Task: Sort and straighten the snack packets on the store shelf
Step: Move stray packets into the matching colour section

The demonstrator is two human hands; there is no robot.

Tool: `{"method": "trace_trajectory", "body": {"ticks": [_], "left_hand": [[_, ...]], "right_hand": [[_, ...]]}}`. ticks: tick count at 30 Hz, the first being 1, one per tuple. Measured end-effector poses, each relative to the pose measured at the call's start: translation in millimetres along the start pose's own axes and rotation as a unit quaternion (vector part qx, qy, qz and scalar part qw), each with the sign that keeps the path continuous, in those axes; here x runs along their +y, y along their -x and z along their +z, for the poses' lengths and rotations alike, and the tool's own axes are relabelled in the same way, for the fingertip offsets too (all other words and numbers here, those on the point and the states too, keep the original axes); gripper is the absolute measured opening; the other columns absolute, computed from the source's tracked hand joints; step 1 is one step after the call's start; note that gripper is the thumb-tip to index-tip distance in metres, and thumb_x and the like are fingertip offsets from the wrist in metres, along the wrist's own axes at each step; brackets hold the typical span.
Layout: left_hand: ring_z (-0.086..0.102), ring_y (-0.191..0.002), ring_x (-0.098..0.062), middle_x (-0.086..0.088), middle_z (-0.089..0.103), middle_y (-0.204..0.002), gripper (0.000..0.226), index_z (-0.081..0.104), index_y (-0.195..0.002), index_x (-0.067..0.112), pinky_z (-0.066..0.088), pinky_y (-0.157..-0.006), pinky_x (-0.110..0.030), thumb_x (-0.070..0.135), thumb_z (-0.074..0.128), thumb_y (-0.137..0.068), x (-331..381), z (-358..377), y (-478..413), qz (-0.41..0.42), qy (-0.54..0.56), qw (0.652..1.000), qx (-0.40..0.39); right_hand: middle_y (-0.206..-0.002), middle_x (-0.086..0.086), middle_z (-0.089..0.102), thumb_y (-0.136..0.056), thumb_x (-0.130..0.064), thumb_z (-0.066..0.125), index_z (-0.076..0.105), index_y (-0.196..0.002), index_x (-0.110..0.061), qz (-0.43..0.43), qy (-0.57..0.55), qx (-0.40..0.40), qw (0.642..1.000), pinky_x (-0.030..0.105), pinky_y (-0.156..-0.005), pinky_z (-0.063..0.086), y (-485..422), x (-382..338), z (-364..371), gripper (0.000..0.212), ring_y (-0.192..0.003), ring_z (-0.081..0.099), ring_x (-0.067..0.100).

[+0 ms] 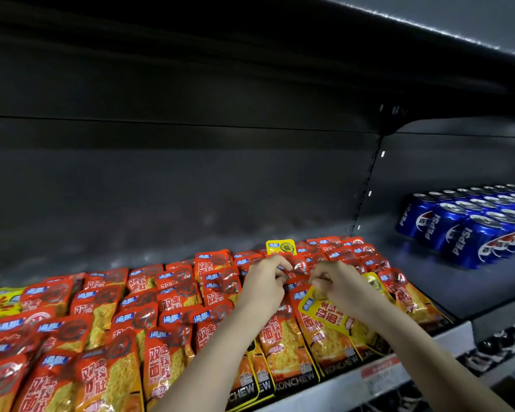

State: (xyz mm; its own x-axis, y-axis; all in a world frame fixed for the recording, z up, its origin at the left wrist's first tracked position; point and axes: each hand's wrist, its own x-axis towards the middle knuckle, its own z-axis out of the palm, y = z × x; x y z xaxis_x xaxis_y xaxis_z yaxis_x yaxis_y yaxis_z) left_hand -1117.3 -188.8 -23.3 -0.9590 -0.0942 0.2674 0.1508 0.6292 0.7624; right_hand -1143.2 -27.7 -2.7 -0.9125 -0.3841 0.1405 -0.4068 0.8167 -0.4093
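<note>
Several red snack packets (107,316) lie in overlapping rows across the grey shelf (446,295). My left hand (263,282) pinches the top of a red packet (295,270) in the right part of the pile. My right hand (338,282) is closed on the top edge of a yellow packet (321,312), which hangs tilted over the red ones. Another yellow packet (281,247) stands at the back of the rows. More yellow packets (0,304) lie at the far left edge.
Blue Pepsi cans (464,224) stand in rows on the right part of the shelf. A slotted upright (369,179) splits the dark back wall. Another shelf (428,28) hangs overhead. The shelf's front lip carries a red price label (379,371).
</note>
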Motion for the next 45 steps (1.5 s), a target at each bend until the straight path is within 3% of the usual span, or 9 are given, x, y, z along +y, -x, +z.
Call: {"method": "trace_trajectory", "body": {"ticks": [5,8,12,17,27,32,37,40,45], "left_hand": [[0.058,-0.084,-0.009,0.003,0.062,-0.091,0.026,0.065,-0.103,0.021,0.036,-0.054,-0.006,0.003,0.049,-0.092,-0.1,0.5,-1.1,0.001,0.0,1.0,0.001],[0.055,-0.082,-0.01,-0.001,0.065,-0.097,0.026,0.064,-0.104,0.021,0.039,-0.059,-0.011,0.004,0.047,-0.093,0.4,0.1,-1.3,0.008,-0.005,1.0,0.009],[0.055,-0.106,-0.016,-0.002,0.056,-0.113,0.036,0.058,-0.116,0.019,0.046,-0.088,-0.024,-0.003,0.043,-0.092,0.8,-0.5,-1.2,0.013,-0.001,1.0,0.027],[0.053,-0.112,-0.023,-0.006,0.053,-0.124,0.042,0.053,-0.123,0.02,0.047,-0.095,-0.037,-0.005,0.043,-0.091,-2.3,-2.1,-3.0,-0.014,0.016,1.0,0.019],[0.052,-0.115,-0.02,-0.003,0.055,-0.127,0.043,0.052,-0.126,0.022,0.047,-0.097,-0.037,-0.003,0.043,-0.092,-4.0,-1.6,-2.1,-0.011,0.018,1.0,0.017],[0.055,-0.111,-0.018,-0.002,0.058,-0.121,0.035,0.06,-0.118,0.02,0.049,-0.092,-0.036,0.0,0.048,-0.091,-7.7,-0.5,-2.8,0.009,-0.023,1.0,0.014],[0.053,-0.109,-0.014,0.003,0.057,-0.115,0.02,0.068,-0.104,0.018,0.038,-0.088,-0.018,0.008,0.056,-0.09,-10.6,3.1,-4.2,0.034,-0.056,0.998,0.015],[0.046,-0.113,-0.018,0.001,0.056,-0.113,0.015,0.069,-0.1,0.019,0.036,-0.092,-0.025,0.023,0.06,-0.089,-10.7,4.5,-3.8,0.029,-0.089,0.996,0.0],[0.04,-0.111,-0.02,0.005,0.056,-0.112,0.016,0.069,-0.092,0.025,0.034,-0.092,-0.034,0.038,0.06,-0.087,-7.8,-0.5,0.1,0.043,-0.174,0.984,-0.008]], "right_hand": [[-0.083,-0.009,0.059,-0.096,-0.015,0.049,0.063,-0.094,-0.018,0.028,-0.005,0.006,1.0,0.011,-0.051,0.038,3.2,-0.1,1.5,0.014,-0.068,0.054,-0.001],[-0.103,-0.003,0.067,-0.095,-0.018,0.051,0.066,-0.1,-0.02,0.018,-0.006,0.013,1.0,0.017,-0.068,0.048,5.0,-3.6,-4.5,0.015,-0.084,0.061,0.005],[-0.117,-0.009,0.056,-0.094,-0.022,0.053,0.063,-0.114,-0.03,-0.03,0.0,0.05,0.998,0.025,-0.075,0.051,5.1,-7.7,-8.0,0.023,-0.09,0.062,0.012],[-0.132,-0.01,0.047,-0.096,-0.014,0.048,0.057,-0.125,-0.026,-0.056,0.019,-0.015,0.998,0.018,-0.097,0.035,1.6,-9.4,2.9,0.033,-0.12,0.047,0.009],[-0.123,-0.006,0.049,-0.097,-0.013,0.045,0.064,-0.117,-0.022,-0.063,0.002,-0.013,0.998,0.023,-0.095,0.039,8.0,-8.4,0.2,0.028,-0.113,0.049,0.011],[-0.114,-0.005,0.06,-0.097,-0.013,0.047,0.065,-0.11,-0.022,-0.034,0.005,0.014,0.999,0.013,-0.072,0.043,11.2,-3.7,-5.1,0.024,-0.097,0.058,0.008],[-0.102,-0.011,0.06,-0.096,-0.018,0.05,0.061,-0.11,-0.023,-0.012,-0.013,-0.003,1.0,0.011,-0.069,0.045,15.9,3.2,-7.2,0.019,-0.09,0.058,0.004],[-0.102,-0.005,0.063,-0.096,-0.022,0.05,0.057,-0.109,-0.024,0.003,-0.011,-0.02,1.0,0.032,-0.078,0.055,17.0,2.8,-6.4,0.015,-0.089,0.064,0.014],[-0.102,-0.008,0.06,-0.096,-0.026,0.049,0.054,-0.108,-0.028,0.0,-0.003,-0.026,1.0,0.028,-0.078,0.053,15.2,2.3,-6.3,0.013,-0.089,0.061,0.009]]}}
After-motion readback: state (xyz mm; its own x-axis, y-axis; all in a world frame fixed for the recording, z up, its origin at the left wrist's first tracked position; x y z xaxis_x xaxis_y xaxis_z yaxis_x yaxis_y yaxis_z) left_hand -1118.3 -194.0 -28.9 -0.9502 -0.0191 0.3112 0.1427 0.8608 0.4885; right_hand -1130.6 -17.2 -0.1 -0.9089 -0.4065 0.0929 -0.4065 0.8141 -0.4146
